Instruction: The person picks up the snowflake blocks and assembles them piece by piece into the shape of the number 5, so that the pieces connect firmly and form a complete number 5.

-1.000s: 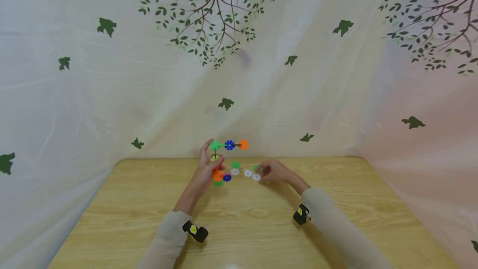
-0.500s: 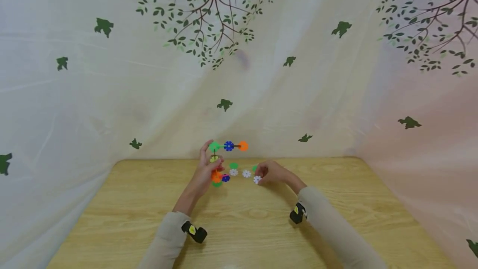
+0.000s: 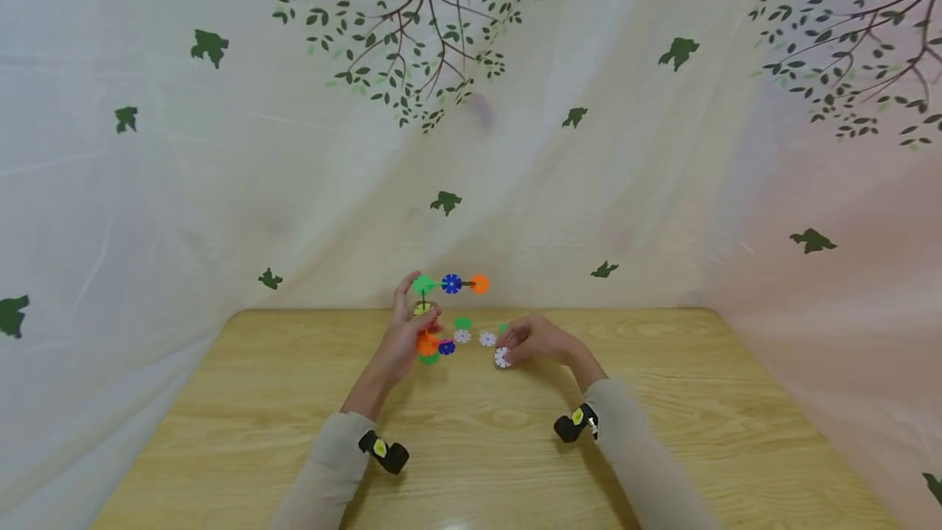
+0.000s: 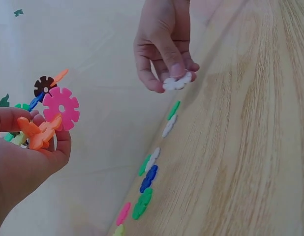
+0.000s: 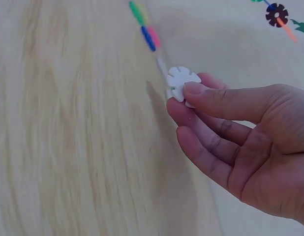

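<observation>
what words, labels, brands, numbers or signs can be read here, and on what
No text can be read in any view.
Yellow patches on the black wrist-worn devices: any marking is too small to read.
White notched plastic disc in the right hand: no lettering visible.
Pale patterned cloth backdrop: no lettering visible.

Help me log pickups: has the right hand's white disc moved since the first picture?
Yes: in the head view, the white disc sits slightly lower, farther from the table's back edge.
</observation>
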A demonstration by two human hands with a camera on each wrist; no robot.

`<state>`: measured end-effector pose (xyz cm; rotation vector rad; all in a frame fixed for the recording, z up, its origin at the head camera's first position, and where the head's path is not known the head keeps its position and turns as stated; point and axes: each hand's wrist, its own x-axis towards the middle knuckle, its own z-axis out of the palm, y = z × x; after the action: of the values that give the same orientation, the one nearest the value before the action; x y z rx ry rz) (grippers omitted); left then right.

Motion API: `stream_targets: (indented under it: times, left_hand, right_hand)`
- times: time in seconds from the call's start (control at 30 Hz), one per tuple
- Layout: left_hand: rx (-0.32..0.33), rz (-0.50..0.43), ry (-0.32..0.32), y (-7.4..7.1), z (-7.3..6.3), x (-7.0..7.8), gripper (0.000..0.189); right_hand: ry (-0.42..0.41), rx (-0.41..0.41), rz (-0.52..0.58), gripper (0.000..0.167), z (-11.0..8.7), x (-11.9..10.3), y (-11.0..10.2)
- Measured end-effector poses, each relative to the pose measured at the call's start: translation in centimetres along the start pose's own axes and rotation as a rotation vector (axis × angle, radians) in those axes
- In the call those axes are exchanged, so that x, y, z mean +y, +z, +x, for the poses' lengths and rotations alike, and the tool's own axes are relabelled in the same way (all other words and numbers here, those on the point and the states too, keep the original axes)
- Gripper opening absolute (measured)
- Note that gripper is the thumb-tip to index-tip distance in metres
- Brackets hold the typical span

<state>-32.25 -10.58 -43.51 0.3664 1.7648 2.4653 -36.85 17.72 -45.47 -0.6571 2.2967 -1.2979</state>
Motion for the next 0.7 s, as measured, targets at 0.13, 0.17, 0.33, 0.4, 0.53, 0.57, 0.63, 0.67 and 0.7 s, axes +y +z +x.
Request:
stream_targets:
  times: [0.13,0.17,0.33,0.4,0.53,0.57,0.63,0.67,0.7]
  left_hand:
    - [0.006,0.001,0.005,0.0,0.0,0.1,0.070]
    - [0.009,-0.001,0.004,0.0,0.0,0.1,0.070]
    - [0.016,-0.003,-0.003,-0.1,0.0,0.0,0.069]
    - [0.019,-0.001,-0.003,-0.1,-0.1,0.0,0.069]
    - [0.024,0.001,-0.007,-0.1,-0.2,0.0,0.068]
    - [0.025,0.001,-0.007,-0.2,-0.2,0.1,0.068]
    - [0.026,0.004,-0.005,-0.2,-0.2,0.2,0.068]
    - [0.027,0.005,-0.003,-0.2,-0.2,0.2,0.068]
    - [0.030,0.006,-0.001,-0.3,-0.2,0.3,0.068]
  right_hand:
    - [0.000,0.033,0.065,0.028,0.2,-1.0,1.0]
    - [-0.007,0.043,0.082,0.029,0.3,-1.4,1.2]
    - [-0.080,0.118,0.163,0.031,0.5,-3.5,2.7]
    - [-0.106,0.156,0.203,0.030,0.6,-4.2,3.3]
    - [-0.130,0.222,0.272,0.031,0.7,-5.2,4.5]
    - [-0.135,0.234,0.285,0.031,0.8,-5.3,4.8]
    - [-0.147,0.251,0.310,0.032,0.9,-5.5,5.2]
    - [-0.153,0.258,0.319,0.031,1.0,-5.5,5.4]
    - [-0.159,0.263,0.325,0.031,1.0,-5.5,5.6]
